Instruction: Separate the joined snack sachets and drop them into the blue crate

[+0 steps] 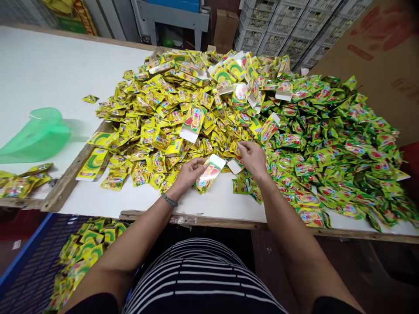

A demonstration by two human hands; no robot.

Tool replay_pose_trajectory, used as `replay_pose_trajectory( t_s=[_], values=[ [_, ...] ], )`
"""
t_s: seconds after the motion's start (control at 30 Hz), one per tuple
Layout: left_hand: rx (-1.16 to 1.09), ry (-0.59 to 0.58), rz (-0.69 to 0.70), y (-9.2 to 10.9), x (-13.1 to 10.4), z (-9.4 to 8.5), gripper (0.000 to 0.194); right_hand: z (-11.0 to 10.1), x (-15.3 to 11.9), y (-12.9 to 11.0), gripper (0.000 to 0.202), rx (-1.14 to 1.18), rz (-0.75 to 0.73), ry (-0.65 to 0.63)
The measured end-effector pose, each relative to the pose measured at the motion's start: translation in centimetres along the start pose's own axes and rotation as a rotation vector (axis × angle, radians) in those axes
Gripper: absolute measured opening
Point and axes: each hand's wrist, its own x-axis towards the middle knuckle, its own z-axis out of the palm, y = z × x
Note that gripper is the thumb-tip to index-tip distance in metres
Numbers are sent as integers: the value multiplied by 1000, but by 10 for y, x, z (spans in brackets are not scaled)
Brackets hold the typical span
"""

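My left hand [190, 174], with a dark beaded bracelet at the wrist, is closed on a small yellow carton [210, 174] whose white end flap stands up. The carton tilts over the table's front part. To its right, my right hand [252, 157] is pinched at the lower edge of the pile of yellow candy packets [157, 135]. What its fingertips hold, if anything, is too small to make out. Another carton with a white flap [234, 166] lies just below that hand. Green candy packets [327, 148] are heaped on the right, against the yellow ones.
Several loose cartons [234, 69] lie on top of the pile. A green translucent scoop-like piece [42, 135] rests on the white table at left, past a wooden divider strip [68, 174]. Below stands a blue crate [26, 261] of packed cartons. A big cardboard sheet [369, 56] borders the right.
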Motion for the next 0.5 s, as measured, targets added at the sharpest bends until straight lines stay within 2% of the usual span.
replay_pose_trajectory(
  t_s=[0.1,0.2,0.27,0.33,0.43,0.5],
  values=[
    [27,-35,-55,1,0,1,39,-2,25,16,35,-251,-53,-41],
    [102,-28,-78,-3,1,3,35,1,20,18,26,-238,-115,27],
    [160,-18,-73,-6,0,3,33,5,5,13,23,-55,-71,147],
    [192,-28,-62,-8,-1,4,31,11,-14,5,28,233,35,219],
    [182,-73,-46,-6,-4,6,34,20,-41,-6,39,626,186,168],
    [180,-97,-40,-2,-7,6,35,24,-53,-10,42,734,224,94]
  ],
)
